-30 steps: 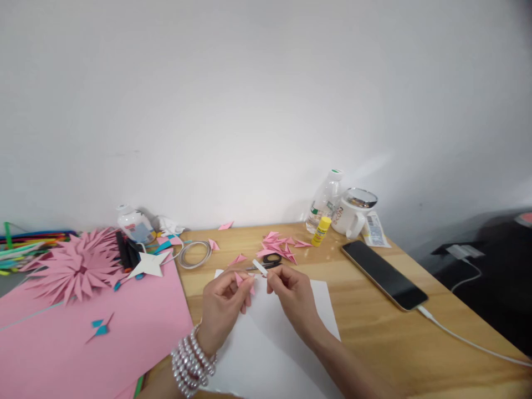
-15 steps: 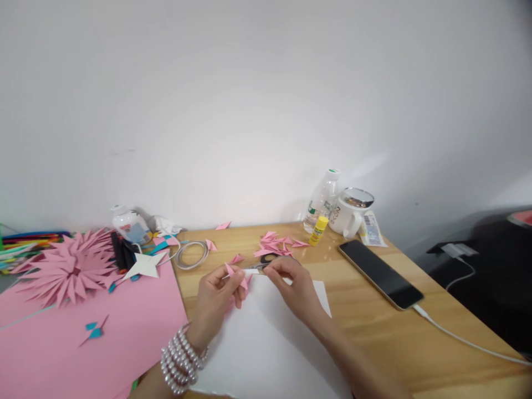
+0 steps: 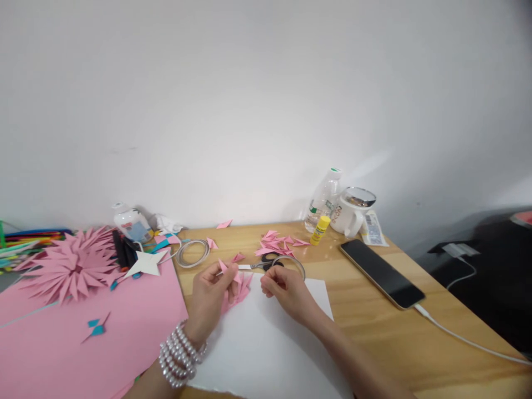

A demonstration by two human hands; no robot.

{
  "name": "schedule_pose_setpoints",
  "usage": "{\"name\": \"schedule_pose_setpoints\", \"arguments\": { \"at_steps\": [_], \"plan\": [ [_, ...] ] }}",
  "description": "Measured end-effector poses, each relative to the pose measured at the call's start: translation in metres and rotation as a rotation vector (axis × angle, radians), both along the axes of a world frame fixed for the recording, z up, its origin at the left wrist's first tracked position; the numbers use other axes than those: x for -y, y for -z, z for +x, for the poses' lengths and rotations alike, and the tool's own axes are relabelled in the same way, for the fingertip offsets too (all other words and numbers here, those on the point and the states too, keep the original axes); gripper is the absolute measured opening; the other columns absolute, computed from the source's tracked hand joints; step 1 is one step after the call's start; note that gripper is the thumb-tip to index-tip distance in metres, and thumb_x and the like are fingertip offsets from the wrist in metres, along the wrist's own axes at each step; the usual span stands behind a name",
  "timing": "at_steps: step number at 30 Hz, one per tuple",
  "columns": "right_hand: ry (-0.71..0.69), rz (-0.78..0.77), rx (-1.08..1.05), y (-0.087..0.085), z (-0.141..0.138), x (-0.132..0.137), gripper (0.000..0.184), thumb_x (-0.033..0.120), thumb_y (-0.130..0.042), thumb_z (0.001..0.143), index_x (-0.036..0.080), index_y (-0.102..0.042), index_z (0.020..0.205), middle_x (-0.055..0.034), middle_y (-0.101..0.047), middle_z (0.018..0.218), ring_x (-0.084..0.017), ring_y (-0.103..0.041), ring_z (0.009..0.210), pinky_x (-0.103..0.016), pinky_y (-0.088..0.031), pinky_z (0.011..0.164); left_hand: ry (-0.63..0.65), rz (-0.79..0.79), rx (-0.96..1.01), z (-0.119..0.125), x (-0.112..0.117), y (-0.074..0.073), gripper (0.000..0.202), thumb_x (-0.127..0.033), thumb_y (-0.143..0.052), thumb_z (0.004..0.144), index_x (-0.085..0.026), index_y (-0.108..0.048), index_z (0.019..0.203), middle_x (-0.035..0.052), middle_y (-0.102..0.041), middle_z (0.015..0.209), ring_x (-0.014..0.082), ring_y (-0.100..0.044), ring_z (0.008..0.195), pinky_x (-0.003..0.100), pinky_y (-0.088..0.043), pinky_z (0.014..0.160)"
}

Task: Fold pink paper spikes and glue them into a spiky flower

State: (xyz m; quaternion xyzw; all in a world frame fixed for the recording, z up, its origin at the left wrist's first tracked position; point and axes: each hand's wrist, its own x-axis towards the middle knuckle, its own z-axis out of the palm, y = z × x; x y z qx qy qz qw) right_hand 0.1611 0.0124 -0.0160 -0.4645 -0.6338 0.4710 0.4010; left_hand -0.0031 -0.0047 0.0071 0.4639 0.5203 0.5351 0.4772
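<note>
My left hand [image 3: 214, 291], with a pearl bracelet [image 3: 178, 354] at the wrist, pinches a pink folded-paper piece [image 3: 229, 272] between thumb and fingers. More pink folded points [image 3: 241, 293] show under and beside that hand, over the white sheet [image 3: 274, 343]. Above the sheet's far edge, my right hand [image 3: 285, 288] is closed, its fingertips pressed together; whether anything is between them is hidden. Just beyond the hands lie scissors [image 3: 271, 261] with dark handles, pointing left. A thin ring [image 3: 302, 267] shows behind my right hand.
Left: a spiky pink paper form [image 3: 75, 269], a white paper star [image 3: 146, 263] and pink sheets [image 3: 141, 343]. At the back: a coiled cable [image 3: 192, 253], loose pink pieces [image 3: 276, 243], a glue stick [image 3: 320, 230], a bottle [image 3: 326, 199] and a mug [image 3: 352, 213]. Right: a phone [image 3: 382, 274].
My hands have drawn apart slightly, the left one moving left with the pink piece. More of the scissors and the ring behind my right hand now shows.
</note>
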Motion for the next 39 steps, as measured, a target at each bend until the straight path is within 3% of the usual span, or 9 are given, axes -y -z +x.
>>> {"name": "schedule_pose_setpoints", "arguments": {
  "at_steps": [5, 9, 15, 19, 27, 33, 36, 39],
  "plan": [
    [0.056, 0.045, 0.080, -0.002, 0.006, -0.004, 0.043, 0.040, -0.043, 0.081, 0.017, -0.046, 0.045, -0.0015, -0.053, 0.048, -0.012, -0.049, 0.048, -0.024, -0.039, 0.051, 0.042, 0.008, 0.082, -0.002, -0.003, 0.001, 0.025, -0.032, -0.059, 0.074, -0.014, -0.051, 0.057, -0.0040, -0.052, 0.044, 0.0052, -0.042, 0.037, 0.016, -0.034, 0.040],
    [0.077, 0.100, -0.089, -0.004, 0.001, 0.000, 0.021, 0.032, -0.067, 0.064, 0.018, -0.052, 0.061, -0.0018, -0.058, 0.071, -0.015, -0.056, 0.068, -0.025, -0.044, 0.063, 0.091, -0.030, 0.051, 0.001, 0.000, 0.003, 0.023, -0.033, -0.057, 0.075, -0.014, -0.053, 0.064, -0.0008, -0.058, 0.049, 0.0064, -0.047, 0.037, 0.017, -0.036, 0.039],
    [0.035, -0.117, -0.402, -0.003, -0.009, 0.007, 0.018, 0.032, -0.065, 0.067, 0.016, -0.057, 0.072, 0.0014, -0.058, 0.062, -0.012, -0.055, 0.059, -0.024, -0.043, 0.058, 0.170, -0.075, -0.032, 0.009, 0.005, -0.003, 0.022, -0.034, -0.057, 0.075, -0.014, -0.053, 0.066, 0.0032, -0.064, 0.060, 0.0119, -0.059, 0.046, 0.021, -0.045, 0.045],
    [0.123, -0.129, -0.429, -0.005, -0.009, 0.008, 0.016, 0.029, -0.066, 0.067, 0.015, -0.059, 0.063, -0.0001, -0.060, 0.061, -0.011, -0.055, 0.059, -0.023, -0.044, 0.059, 0.199, -0.081, -0.029, 0.014, 0.006, -0.006, 0.018, -0.030, -0.060, 0.072, -0.013, -0.058, 0.077, -0.0003, -0.061, 0.052, 0.0076, -0.051, 0.037, 0.018, -0.039, 0.040],
    [0.310, -0.077, -0.425, -0.003, -0.009, 0.007, 0.011, 0.026, -0.067, 0.063, 0.016, -0.063, 0.062, -0.0047, -0.066, 0.079, -0.017, -0.060, 0.070, -0.027, -0.047, 0.064, 0.129, -0.127, 0.067, 0.025, 0.011, 0.000, 0.039, -0.026, -0.071, 0.058, -0.011, -0.060, 0.092, -0.0019, -0.059, 0.049, 0.0080, -0.048, 0.035, 0.019, -0.039, 0.036],
    [0.402, -0.080, -0.433, -0.002, -0.009, 0.005, 0.016, 0.031, -0.066, 0.064, 0.015, -0.062, 0.066, -0.0033, -0.064, 0.070, -0.015, -0.059, 0.064, -0.028, -0.048, 0.063, 0.083, -0.104, 0.074, 0.025, 0.011, 0.007, 0.050, -0.027, -0.071, 0.059, -0.010, -0.058, 0.105, -0.0018, -0.060, 0.048, 0.0080, -0.048, 0.034, 0.019, -0.040, 0.036],
    [0.467, -0.097, -0.522, -0.003, -0.003, 0.000, 0.020, 0.034, -0.065, 0.066, 0.014, -0.060, 0.066, -0.0024, -0.063, 0.067, -0.014, -0.059, 0.062, -0.028, -0.049, 0.065, -0.018, -0.058, 0.090, 0.017, 0.007, 0.007, 0.051, -0.027, -0.069, 0.063, -0.012, -0.057, 0.110, -0.0004, -0.063, 0.055, 0.0081, -0.052, 0.041, 0.019, -0.044, 0.043],
    [0.368, -0.115, -0.578, -0.006, 0.001, -0.002, 0.023, 0.036, -0.065, 0.066, 0.014, -0.058, 0.065, -0.0014, -0.061, 0.065, -0.012, -0.057, 0.060, -0.027, -0.050, 0.064, -0.063, -0.054, 0.109, 0.009, 0.004, 0.007, 0.038, -0.027, -0.068, 0.064, -0.013, -0.064, 0.099, 0.0046, -0.069, 0.072, 0.0128, -0.061, 0.059, 0.024, -0.051, 0.058]
  ]
}}
